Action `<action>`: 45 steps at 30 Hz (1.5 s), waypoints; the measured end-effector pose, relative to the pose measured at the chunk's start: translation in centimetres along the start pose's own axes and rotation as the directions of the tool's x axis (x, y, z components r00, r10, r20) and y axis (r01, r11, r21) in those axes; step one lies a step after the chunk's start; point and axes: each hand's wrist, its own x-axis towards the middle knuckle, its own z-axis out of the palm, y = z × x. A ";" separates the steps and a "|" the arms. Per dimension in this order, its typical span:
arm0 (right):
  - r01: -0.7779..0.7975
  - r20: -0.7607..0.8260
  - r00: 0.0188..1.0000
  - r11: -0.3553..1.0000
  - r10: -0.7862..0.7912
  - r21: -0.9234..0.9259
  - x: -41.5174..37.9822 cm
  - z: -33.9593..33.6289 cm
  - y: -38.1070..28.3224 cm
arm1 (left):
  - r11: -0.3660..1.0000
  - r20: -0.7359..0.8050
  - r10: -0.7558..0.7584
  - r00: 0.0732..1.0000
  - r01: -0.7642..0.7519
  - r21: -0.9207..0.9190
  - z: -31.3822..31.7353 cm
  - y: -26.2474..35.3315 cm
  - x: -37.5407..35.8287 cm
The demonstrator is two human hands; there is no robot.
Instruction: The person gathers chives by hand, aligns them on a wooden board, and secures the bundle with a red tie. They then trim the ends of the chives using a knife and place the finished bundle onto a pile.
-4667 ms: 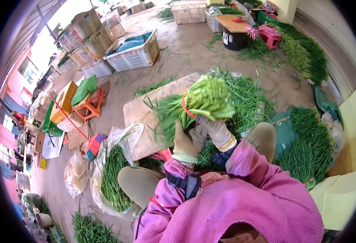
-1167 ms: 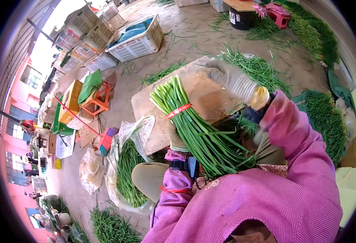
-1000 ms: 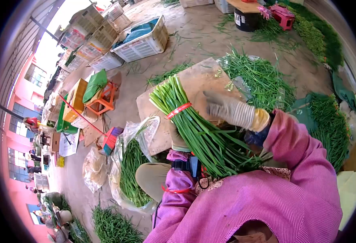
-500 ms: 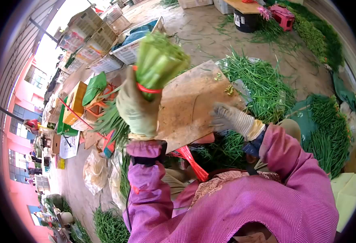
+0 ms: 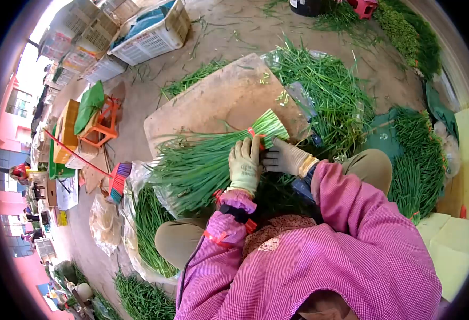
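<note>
A bunch of garlic chives (image 5: 202, 162) lies across the wooden board (image 5: 208, 96), its pale cut ends facing right and its loose leaves fanning left. Near those ends a red band (image 5: 251, 132) circles the stems. My left hand (image 5: 245, 165), in a pale work glove, grips the lower side of the bunch just by the band. Close beside it my gloved right hand (image 5: 285, 158) has its fingers bent against the lower edge of the cut ends. The undersides of both hands' fingers are hidden.
Loose green leaves (image 5: 325, 96) are heaped right of the board, with bundled greens (image 5: 418, 165) farther right. A plastic bag of chives (image 5: 152, 229) lies by my left knee. An orange stool (image 5: 104, 122), a broom (image 5: 120, 178) and a white crate (image 5: 157, 37) stand to the left and beyond.
The bunch, held up cut ends first in my left hand before, now lies flat on the board. My right hand has moved left and down to it. The view has tilted down.
</note>
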 end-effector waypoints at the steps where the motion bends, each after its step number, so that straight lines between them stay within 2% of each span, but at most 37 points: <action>1: -0.043 -0.013 0.999 0.991 0.042 -0.129 -0.6 -0.9 -0.4 | 0.998 -0.025 -0.023 0.999 0.022 -0.067 0.2 0.0 -0.4; 2: -0.089 -0.030 0.996 0.963 0.084 -0.255 -1.5 -1.1 -1.2 | 0.990 -0.047 -0.050 0.998 0.043 -0.133 0.4 -0.3 -0.8; 3: -0.107 -0.137 0.990 0.824 0.035 -0.557 -4.0 1.4 -2.4 | 0.989 -0.014 -0.086 0.996 0.083 -0.122 -0.1 -0.5 -1.0; 4: -0.139 -0.215 0.976 0.635 -0.042 -0.760 -5.7 3.0 -3.5 | 0.990 -0.049 -0.109 0.993 0.104 -0.100 -1.0 -0.6 -0.9; 6: -0.129 -0.223 0.954 0.395 -0.201 -0.910 -6.0 3.2 -4.9 | 0.993 -0.072 -0.113 0.991 0.109 -0.055 -3.3 -0.8 0.2; 7: -0.157 -0.200 0.919 0.148 -0.341 -0.976 -6.0 4.4 -5.9 | 0.991 -0.065 -0.120 0.991 0.117 -0.061 -3.8 -0.6 0.8; 8: -0.015 0.021 0.867 -0.068 -0.498 -0.998 -5.4 4.0 -6.0 | 0.994 -0.003 -0.113 0.994 0.113 -0.001 -4.1 -0.5 1.6; 9: 0.116 0.315 0.785 -0.374 -0.532 -0.920 -5.0 3.6 -6.1 | 0.993 0.056 -0.107 0.993 0.103 0.059 -4.1 -0.6 2.3; 10: 0.198 0.589 0.659 -0.648 -0.468 -0.735 -4.9 4.1 -6.2 | 0.993 0.058 -0.110 0.992 0.107 0.055 -3.7 -0.7 2.9; 11: 0.197 0.589 0.662 -0.650 -0.464 -0.734 -5.1 6.0 -6.4 | 0.994 0.119 -0.105 0.987 0.101 0.041 -3.1 -0.9 3.4; 12: 0.032 0.381 0.784 -0.581 -0.491 -0.813 -4.9 8.2 -6.5 | 0.995 0.179 -0.097 0.979 0.094 0.027 -2.5 -1.0 3.7; 13: -0.149 0.149 0.855 -0.510 -0.497 -0.847 -4.6 9.8 -6.6 | 0.993 0.155 -0.103 0.983 0.111 -0.043 -1.6 -1.5 3.7; 14: -0.157 0.163 0.878 -0.592 -0.450 -0.790 -3.6 9.7 -6.5 | 0.992 0.157 -0.105 0.982 0.113 -0.047 -1.4 -1.6 3.9; 16: -0.133 0.199 0.895 -0.667 -0.398 -0.733 -1.4 9.2 -6.2 | 0.985 0.231 -0.140 0.963 0.159 -0.066 -1.1 -1.8 4.1; 17: -0.129 0.199 0.899 -0.670 -0.390 -0.731 -0.7 9.0 -6.2 | 0.985 0.123 -0.123 0.985 0.136 -0.102 -0.9 -2.0 3.8; 19: -0.085 0.285 0.901 -0.777 -0.327 -0.624 0.3 9.0 -6.1 | 0.979 0.107 -0.125 0.986 0.141 -0.149 -0.8 -2.3 4.0; 22: -0.029 0.298 0.918 -0.792 -0.263 -0.609 -0.1 9.7 -6.6 | 0.971 0.097 -0.135 0.986 0.151 -0.183 -0.8 -2.3 4.1; 24: -0.068 0.259 0.922 -0.778 -0.288 -0.625 -0.6 10.6 -6.8 | 0.977 0.075 -0.118 0.990 0.129 -0.169 -0.3 -2.5 4.0; 26: -0.155 0.142 0.930 -0.714 -0.338 -0.683 -0.2 11.1 -7.2 | 0.975 0.060 -0.116 0.991 0.125 -0.181 -0.1 -2.6 3.8; 28: -0.168 0.081 0.955 -0.749 -0.284 -0.641 0.6 11.3 -7.2 | 0.974 0.043 -0.113 0.993 0.120 -0.194 0.2 -2.6 3.6; 30: -0.097 0.158 0.959 -0.798 -0.234 -0.595 1.0 11.1 -7.2 | 0.979 -0.002 -0.104 0.995 0.102 -0.175 0.3 -2.7 3.5; 32: -0.093 0.119 0.975 -0.832 -0.188 -0.547 1.5 12.3 -7.7 | 0.976 -0.004 -0.109 0.994 0.106 -0.190 0.3 -2.7 3.4; 34: -0.123 -0.124 0.991 -0.604 -0.041 -0.788 3.9 12.0 -8.4 | 0.972 -0.005 -0.113 0.994 0.110 -0.207 0.3 -2.9 3.2; 35: 0.127 0.107 0.992 -0.694 0.073 -0.708 4.5 10.7 -8.5 | 0.972 -0.019 -0.107 0.994 0.101 -0.213 0.5 -3.0 3.2; 36: 0.125 0.102 0.992 -0.698 0.075 -0.705 5.1 9.4 -8.5 | 0.971 -0.033 -0.101 0.994 0.092 -0.220 0.7 -3.1 3.2; 38: 0.333 0.242 0.938 -0.840 0.249 -0.428 4.0 10.3 -8.6 | 0.968 -0.040 -0.105 0.994 0.093 -0.232 1.0 -3.1 3.1; 39: 0.515 0.497 0.812 -0.777 0.307 -0.362 4.2 8.6 -9.1 | 0.968 -0.049 -0.104 0.993 0.089 -0.235 1.1 -3.2 3.1; 40: 0.517 0.494 0.811 -0.777 0.313 -0.358 3.4 8.9 -9.3 | 0.967 -0.051 -0.110 0.993 0.095 -0.237 1.2 -3.4 3.2; 41: 0.299 0.294 0.951 -0.498 0.090 -0.814 2.1 9.7 -9.3 | 0.965 -0.071 -0.102 0.992 0.082 -0.249 1.4 -3.5 3.2; 42: -0.022 -0.022 1.000 -0.049 -0.010 -0.999 1.3 10.1 -9.2 | 0.963 -0.090 -0.092 0.992 0.066 -0.263 1.6 -3.5 3.1; 43: 0.070 0.064 0.998 -0.329 0.029 -0.942 1.4 10.9 -10.1 | 0.961 -0.088 -0.095 0.992 0.069 -0.267 1.5 -3.5 3.1; 44: 0.068 0.061 0.998 -0.332 0.031 -0.941 1.0 11.5 -10.1 | 0.960 -0.081 -0.096 0.992 0.071 -0.270 1.5 -3.6 3.1; 45: 0.151 0.195 0.981 -0.612 -0.005 -0.776 0.3 12.1 -10.3 | 0.960 -0.076 -0.094 0.993 0.070 -0.273 1.4 -3.6 3.2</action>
